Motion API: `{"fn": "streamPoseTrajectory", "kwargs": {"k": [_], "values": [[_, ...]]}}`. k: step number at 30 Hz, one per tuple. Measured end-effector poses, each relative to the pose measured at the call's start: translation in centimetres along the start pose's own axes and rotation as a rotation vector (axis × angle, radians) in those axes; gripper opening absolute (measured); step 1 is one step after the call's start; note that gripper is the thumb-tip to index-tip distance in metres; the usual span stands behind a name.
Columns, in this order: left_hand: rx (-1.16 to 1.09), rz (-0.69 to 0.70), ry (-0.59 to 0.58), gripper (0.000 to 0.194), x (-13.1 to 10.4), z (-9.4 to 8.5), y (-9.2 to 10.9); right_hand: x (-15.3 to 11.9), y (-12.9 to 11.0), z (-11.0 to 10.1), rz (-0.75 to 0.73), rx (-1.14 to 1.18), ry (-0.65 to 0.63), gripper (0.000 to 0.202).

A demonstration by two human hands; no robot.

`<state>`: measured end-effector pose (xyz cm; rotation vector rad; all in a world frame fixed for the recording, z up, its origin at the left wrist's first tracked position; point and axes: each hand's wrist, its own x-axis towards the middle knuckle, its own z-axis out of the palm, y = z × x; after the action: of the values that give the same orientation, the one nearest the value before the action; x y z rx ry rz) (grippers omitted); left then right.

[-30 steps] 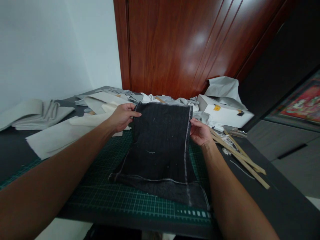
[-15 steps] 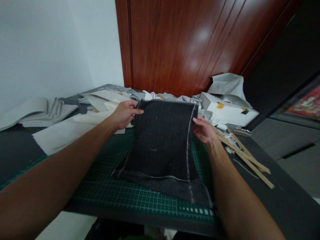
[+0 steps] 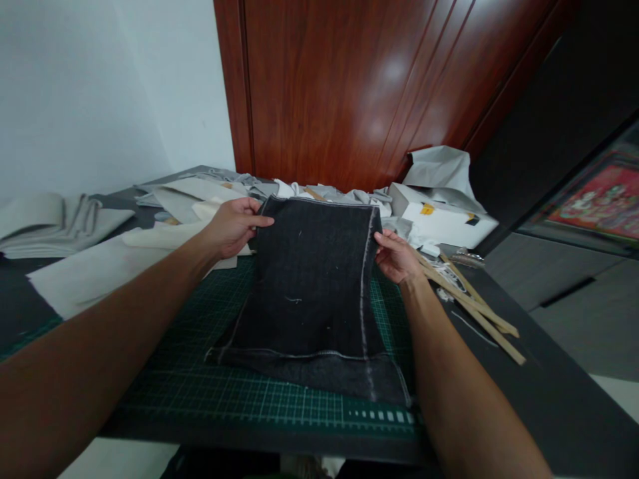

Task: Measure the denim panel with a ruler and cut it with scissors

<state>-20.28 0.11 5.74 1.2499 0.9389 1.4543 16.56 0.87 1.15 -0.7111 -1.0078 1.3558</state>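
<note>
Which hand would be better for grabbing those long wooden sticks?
Probably the right hand: it grips the dark cloth's edge just beside the wooden sticks. The left hand holds the opposite edge.

No words, brand names or numbers can be read anywhere. The green cutting mat (image 3: 210,392) carries a pale printed grid and a row of small white squares along its near edge, while the white box (image 3: 444,223) bears a small yellow label, too small to read.
</note>
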Motion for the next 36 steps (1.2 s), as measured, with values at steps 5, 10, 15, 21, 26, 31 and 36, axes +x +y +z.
{"fn": "streamPoseTrajectory", "kwargs": {"k": [5,10,15,21,26,31,36], "values": [[0.003,-0.006,0.009,0.03,0.1,0.0,0.1,0.4,0.1,-0.3,-0.011,-0.009,0.034,0.01],[0.019,-0.022,0.048,0.029,-0.1,0.4,0.5,0.5,0.1,0.1,-0.028,-0.023,0.062,0.011],[0.009,-0.021,0.07,0.028,-0.5,0.9,0.8,0.3,-0.2,0.8,-0.054,-0.038,0.1,0.011],[-0.008,-0.004,0.137,0.03,-0.6,1.5,1.2,0.1,-0.7,2.4,-0.112,-0.069,0.137,0.022],[-0.017,0.005,0.175,0.029,-0.5,1.8,1.4,0.0,-1.4,3.9,-0.188,-0.135,0.143,0.03],[-0.081,0.057,0.172,0.028,-0.7,2.1,1.9,-0.3,-3.0,5.1,-0.265,-0.263,0.114,0.031],[-0.113,0.2,0.131,0.024,-0.9,2.5,4.2,-0.8,-6.8,6.5,-0.348,-0.422,0.077,0.028]]}}
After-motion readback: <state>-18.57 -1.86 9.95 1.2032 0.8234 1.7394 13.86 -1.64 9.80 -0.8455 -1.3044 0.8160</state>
